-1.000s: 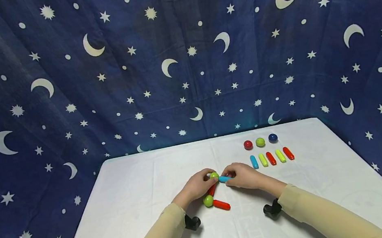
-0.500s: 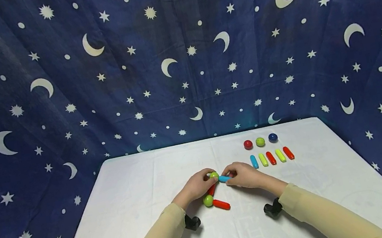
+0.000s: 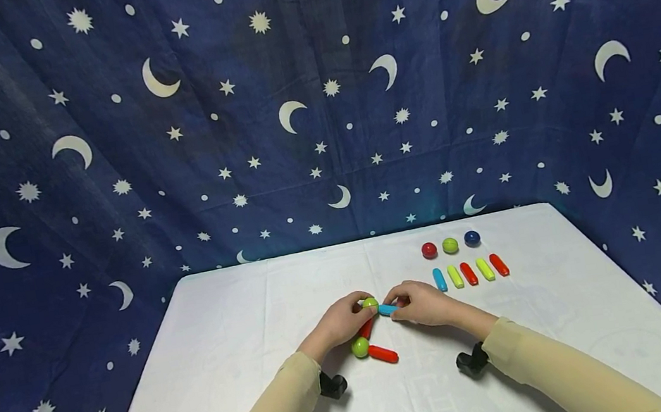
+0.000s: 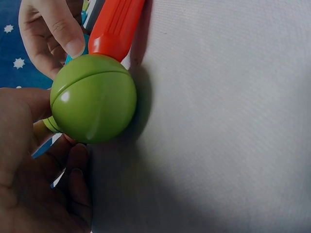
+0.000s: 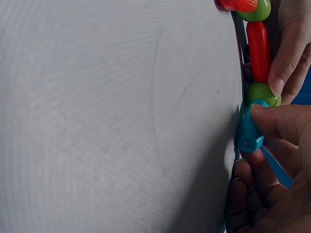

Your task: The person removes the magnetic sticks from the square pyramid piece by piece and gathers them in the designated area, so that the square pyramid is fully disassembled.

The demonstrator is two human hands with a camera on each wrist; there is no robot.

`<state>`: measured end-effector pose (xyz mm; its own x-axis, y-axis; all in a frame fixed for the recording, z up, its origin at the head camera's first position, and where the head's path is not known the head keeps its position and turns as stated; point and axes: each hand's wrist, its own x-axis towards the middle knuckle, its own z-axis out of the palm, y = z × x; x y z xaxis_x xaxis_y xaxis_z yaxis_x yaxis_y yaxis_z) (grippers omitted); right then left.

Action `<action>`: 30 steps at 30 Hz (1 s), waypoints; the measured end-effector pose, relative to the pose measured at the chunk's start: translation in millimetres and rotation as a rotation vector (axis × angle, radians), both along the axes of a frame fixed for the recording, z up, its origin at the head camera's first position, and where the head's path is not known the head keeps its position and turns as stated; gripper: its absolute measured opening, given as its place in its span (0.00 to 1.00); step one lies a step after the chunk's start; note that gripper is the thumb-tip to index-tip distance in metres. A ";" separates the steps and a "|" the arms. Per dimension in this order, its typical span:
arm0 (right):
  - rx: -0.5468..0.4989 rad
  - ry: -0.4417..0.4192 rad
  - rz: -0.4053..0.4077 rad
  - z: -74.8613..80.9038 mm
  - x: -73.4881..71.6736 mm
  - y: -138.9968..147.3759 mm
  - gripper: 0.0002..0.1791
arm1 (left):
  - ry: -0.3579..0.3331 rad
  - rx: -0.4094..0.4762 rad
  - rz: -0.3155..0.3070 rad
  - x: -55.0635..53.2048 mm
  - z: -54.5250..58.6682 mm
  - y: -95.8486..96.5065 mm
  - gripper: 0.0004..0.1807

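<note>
My left hand [image 3: 342, 319] pinches a green ball [image 3: 370, 303] between thumb and fingers. From it a red rod [image 3: 366, 329] runs down to a second green ball [image 3: 360, 347], which has another red rod [image 3: 383, 354] at its right side. The second ball [image 4: 92, 99] looms large in the left wrist view. My right hand [image 3: 420, 303] pinches a short blue rod [image 3: 387, 309], its end against the ball in the left hand. In the right wrist view, my thumb lies over the blue rod [image 5: 250, 128], right by the green ball [image 5: 257, 92].
At the back right of the white table [image 3: 245, 318] lie a red ball [image 3: 430, 250], a green ball [image 3: 450, 246] and a dark blue ball [image 3: 472, 239]. Before them is a row of loose rods, blue [image 3: 440, 279], yellow [image 3: 455, 276] and red [image 3: 469, 273]. A starry curtain [image 3: 319, 129] hangs behind.
</note>
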<state>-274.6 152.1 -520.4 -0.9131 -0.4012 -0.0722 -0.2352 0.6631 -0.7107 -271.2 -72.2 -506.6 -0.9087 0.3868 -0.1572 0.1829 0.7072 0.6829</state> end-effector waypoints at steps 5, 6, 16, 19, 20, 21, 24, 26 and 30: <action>-0.002 -0.012 0.006 -1.5 -1.0 0.8 0.09 | -0.002 0.001 0.000 0.3 -0.4 -0.2 0.20; -0.004 -0.014 0.008 -1.5 -1.1 0.8 0.09 | -0.003 0.002 0.001 0.2 -0.4 -0.3 0.20; -0.017 -0.023 0.013 0.2 -0.9 0.8 0.09 | -0.010 0.000 0.005 0.0 0.1 -0.5 0.20; -0.014 -0.024 0.012 0.4 -0.8 0.7 0.09 | -0.014 0.002 0.005 0.1 0.1 -0.7 0.20; -0.012 -0.024 0.011 0.6 -0.7 0.7 0.09 | -0.014 0.003 0.006 0.1 0.1 -0.6 0.20; -0.009 -0.023 0.010 0.6 -0.5 0.7 0.08 | -0.014 0.004 0.006 0.1 0.1 -0.7 0.20; 0.001 -0.020 0.007 1.0 -0.2 0.5 0.08 | -0.013 0.007 0.007 -0.6 -0.5 -0.5 0.20; 0.006 -0.018 0.006 1.2 0.0 0.6 0.08 | -0.015 0.007 0.009 -0.4 -0.5 -0.5 0.19; 0.011 -0.012 0.006 1.4 0.5 0.6 0.08 | -0.017 0.008 0.010 -0.2 -0.5 -0.4 0.20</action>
<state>-274.1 152.7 -519.0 -0.9096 -0.4062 -0.0874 -0.2310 0.6693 -0.7062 -271.4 -72.6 -507.1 -0.9098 0.3789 -0.1697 0.1639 0.7033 0.6917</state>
